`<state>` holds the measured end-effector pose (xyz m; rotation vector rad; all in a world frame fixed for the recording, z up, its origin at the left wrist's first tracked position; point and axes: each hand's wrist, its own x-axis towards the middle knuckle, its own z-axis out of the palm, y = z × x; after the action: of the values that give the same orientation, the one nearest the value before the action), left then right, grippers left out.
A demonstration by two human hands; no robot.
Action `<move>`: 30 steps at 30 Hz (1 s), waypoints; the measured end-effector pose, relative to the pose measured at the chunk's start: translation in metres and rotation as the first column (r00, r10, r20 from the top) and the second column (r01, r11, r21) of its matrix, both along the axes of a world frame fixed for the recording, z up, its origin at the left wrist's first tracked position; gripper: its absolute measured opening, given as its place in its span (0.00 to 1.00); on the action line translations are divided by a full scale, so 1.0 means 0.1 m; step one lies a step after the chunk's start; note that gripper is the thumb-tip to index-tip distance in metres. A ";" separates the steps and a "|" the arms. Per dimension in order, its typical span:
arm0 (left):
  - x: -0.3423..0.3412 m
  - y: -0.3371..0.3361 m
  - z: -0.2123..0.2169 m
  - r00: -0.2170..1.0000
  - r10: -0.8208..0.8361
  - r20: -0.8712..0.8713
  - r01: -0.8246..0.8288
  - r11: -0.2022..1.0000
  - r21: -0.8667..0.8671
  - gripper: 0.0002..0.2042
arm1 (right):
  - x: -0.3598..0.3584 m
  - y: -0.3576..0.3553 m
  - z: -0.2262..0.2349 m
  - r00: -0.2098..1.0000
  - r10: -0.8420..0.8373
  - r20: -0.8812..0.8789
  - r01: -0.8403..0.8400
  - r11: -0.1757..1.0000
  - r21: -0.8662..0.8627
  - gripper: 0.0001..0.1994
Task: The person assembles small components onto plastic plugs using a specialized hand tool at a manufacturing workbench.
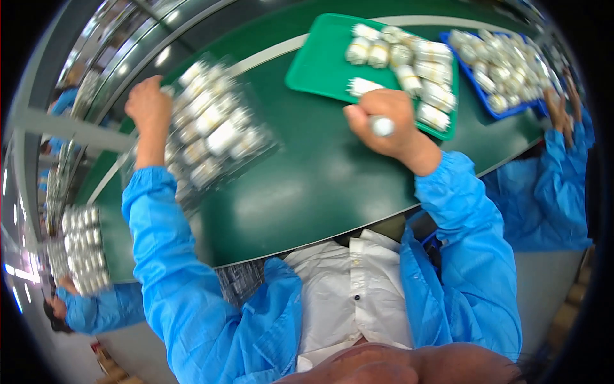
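My left hand [150, 105] is at the far left corner of a clear plastic tray [261, 146], its fingers curled in. What it holds, if anything, is hidden. Rows of short white rolled bundles [209, 120], some with a yellowish band, fill this slightly blurred tray. My right hand [393, 121] is closed in a fist around a white cylindrical piece [382, 126], whose round end shows beside the thumb. It hovers over the near edge of a green tray [323, 54]. More white banded bundles [437, 96] lie in that tray, mostly on its right side.
A blue bin [489, 105] heaped with white bundles stands at the right, with a co-worker's hands [559, 112] by it. Another filled clear tray [83, 249] is at the left, near another person [96, 310]. The green table [281, 211] has its front edge close to me.
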<state>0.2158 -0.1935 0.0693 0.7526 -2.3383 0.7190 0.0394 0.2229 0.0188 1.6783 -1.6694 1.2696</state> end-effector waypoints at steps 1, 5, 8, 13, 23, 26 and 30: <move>-0.14 0.15 0.06 0.999 -0.035 -0.004 0.035 0.999 0.011 0.16 | 0.03 -0.01 0.00 1.000 0.012 -0.012 -0.012 1.000 -0.002 0.13; -0.84 1.12 0.16 0.874 -0.482 -0.064 0.481 0.840 0.251 0.14 | 0.13 -0.04 0.02 0.997 0.081 0.002 -0.081 0.997 0.005 0.13; -1.51 1.87 -0.14 0.788 -0.609 -0.093 0.546 0.621 0.563 0.19 | 0.11 -0.03 0.04 0.997 0.069 -0.030 -0.070 0.997 -0.031 0.13; -2.16 2.44 -0.58 0.827 -0.562 0.001 0.426 0.628 0.651 0.22 | 0.03 0.02 0.05 1.000 -0.003 -0.025 0.002 0.999 -0.035 0.15; -1.33 2.24 -0.05 0.782 -0.613 -0.113 0.522 0.544 0.657 0.16 | 0.00 0.03 0.11 0.998 -0.055 -0.019 0.053 0.994 -0.097 0.14; -0.88 2.41 0.17 0.745 -0.657 -0.118 0.563 0.524 0.639 0.13 | -0.03 0.09 0.05 0.993 -0.101 0.061 0.107 0.988 -0.114 0.14; -0.37 2.68 -0.34 0.676 -0.734 -0.071 0.652 0.550 0.522 0.13 | 0.01 0.05 0.00 0.970 -0.082 0.229 0.102 0.992 -0.076 0.14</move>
<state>0.1786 0.0745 0.0353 -0.1226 -2.6932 -0.2355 0.0404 0.2281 0.0187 1.4331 -1.7690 1.5111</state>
